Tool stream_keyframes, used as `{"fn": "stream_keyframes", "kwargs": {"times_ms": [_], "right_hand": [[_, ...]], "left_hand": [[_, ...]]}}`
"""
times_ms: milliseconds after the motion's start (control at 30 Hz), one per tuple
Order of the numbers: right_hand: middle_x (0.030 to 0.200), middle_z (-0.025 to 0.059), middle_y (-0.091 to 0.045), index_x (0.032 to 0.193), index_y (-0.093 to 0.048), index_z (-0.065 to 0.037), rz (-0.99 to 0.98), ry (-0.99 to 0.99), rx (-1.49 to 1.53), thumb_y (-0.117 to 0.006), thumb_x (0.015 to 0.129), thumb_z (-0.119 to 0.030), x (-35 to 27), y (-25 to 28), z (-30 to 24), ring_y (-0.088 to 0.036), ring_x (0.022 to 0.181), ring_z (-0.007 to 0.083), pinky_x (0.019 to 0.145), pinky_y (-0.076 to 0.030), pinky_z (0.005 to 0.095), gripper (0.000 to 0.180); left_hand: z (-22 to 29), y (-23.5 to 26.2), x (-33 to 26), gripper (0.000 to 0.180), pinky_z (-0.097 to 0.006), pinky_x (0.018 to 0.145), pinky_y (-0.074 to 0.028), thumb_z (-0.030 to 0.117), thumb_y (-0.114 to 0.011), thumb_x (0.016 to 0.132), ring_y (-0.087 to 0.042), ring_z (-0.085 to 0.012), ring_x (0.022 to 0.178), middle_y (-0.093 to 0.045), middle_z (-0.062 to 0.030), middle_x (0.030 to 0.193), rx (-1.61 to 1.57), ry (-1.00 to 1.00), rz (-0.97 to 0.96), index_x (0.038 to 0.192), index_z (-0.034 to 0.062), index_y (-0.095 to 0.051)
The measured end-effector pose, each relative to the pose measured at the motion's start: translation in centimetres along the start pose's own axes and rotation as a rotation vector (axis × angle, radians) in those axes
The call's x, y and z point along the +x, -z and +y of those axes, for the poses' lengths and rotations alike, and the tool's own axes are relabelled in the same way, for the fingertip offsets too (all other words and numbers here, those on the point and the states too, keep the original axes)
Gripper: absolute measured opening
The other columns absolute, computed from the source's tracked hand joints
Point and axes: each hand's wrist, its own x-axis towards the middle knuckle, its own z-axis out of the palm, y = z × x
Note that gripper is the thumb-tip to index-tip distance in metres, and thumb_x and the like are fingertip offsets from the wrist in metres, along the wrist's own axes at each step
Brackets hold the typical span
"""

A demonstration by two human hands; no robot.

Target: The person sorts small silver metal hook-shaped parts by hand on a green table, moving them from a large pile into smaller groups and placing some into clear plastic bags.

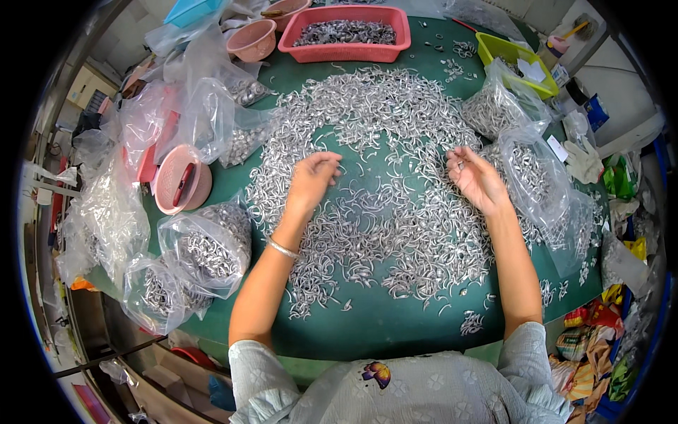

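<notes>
Small curved silver metal pieces [395, 106] lie in a wide loose ring over the green table, thinner in the middle. My left hand [314, 182] is over the left inner side of this ring, its fingers curled in together. Whether anything is between them is hidden. Across the thinner patch, my right hand [479, 181] is turned palm inward above the right side, with thumb and fingers bent close together. A tiny shiny bit shows at its fingers, too small to name. A bangle [283, 249] circles my left wrist.
Clear plastic bags of metal pieces stand on the left [212, 244] and right [526, 169]. At the back are a pink tray [345, 53] of pieces and a yellow-green basket [547, 86]. A round pink basket [201, 191] holds a red-handled tool [184, 182].
</notes>
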Motion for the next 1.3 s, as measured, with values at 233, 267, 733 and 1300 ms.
{"fn": "stream_keyframes", "kwargs": {"times_ms": [233, 267, 733, 1300], "right_hand": [[0.068, -0.0062, -0.053, 0.089, -0.07, -0.004, -0.105, 0.287, -1.202, -0.07, 0.085, -0.014, 2.9, -4.5, 3.3, -0.045, 0.063, 0.0042, 0.056, -0.037, 0.0255, 0.01], [0.066, -0.0028, -0.055, 0.089, -0.07, -0.005, -0.119, 0.285, -1.269, -0.071, 0.084, -0.013, 3.8, -5.0, 3.7, -0.049, 0.062, 0.0069, 0.057, -0.039, 0.0277, 0.01], [0.094, 0.0181, -0.066, 0.087, -0.065, -0.002, 0.002, 0.753, -1.873, -0.069, 0.081, -0.011, 10.4, -5.4, 6.9, -0.064, 0.082, 0.0379, 0.073, -0.05, 0.048, 0.011], [0.098, 0.0091, -0.06, 0.095, -0.057, -0.004, -0.385, 0.608, -1.378, -0.053, 0.095, -0.016, -0.7, -11.0, 8.8, -0.058, 0.084, 0.0217, 0.079, -0.045, 0.0356, 0.013]], "left_hand": [[-1.4, 1.2, 2.0, 0.019, -0.042, 0.073, -0.049, 0.009, -0.075, 0.078, -0.061, -0.0344, 0.081, -0.062, -0.0192, 0.09, 0.876, -0.44, 0.26, 0.091, -0.0018, -0.066], [-0.6, 0.6, 2.0, 0.02, -0.042, 0.074, -0.05, 0.01, -0.076, 0.077, -0.062, -0.0355, 0.083, -0.062, -0.0195, 0.091, 0.889, -0.418, 0.255, 0.091, -0.0016, -0.066], [0.0, -1.6, 3.3, 0.013, -0.046, 0.075, -0.053, 0.008, -0.068, 0.078, -0.063, -0.0382, 0.085, -0.059, -0.0205, 0.092, 1.347, -0.39, 0.173, 0.082, -0.0038, -0.065], [1.8, -5.0, -5.2, 0.043, -0.041, 0.096, -0.046, 0.031, -0.034, 0.099, -0.058, -0.0278, 0.109, -0.061, -0.0179, 0.118, -1.048, 0.502, -0.248, 0.112, -0.0023, -0.056]]}}
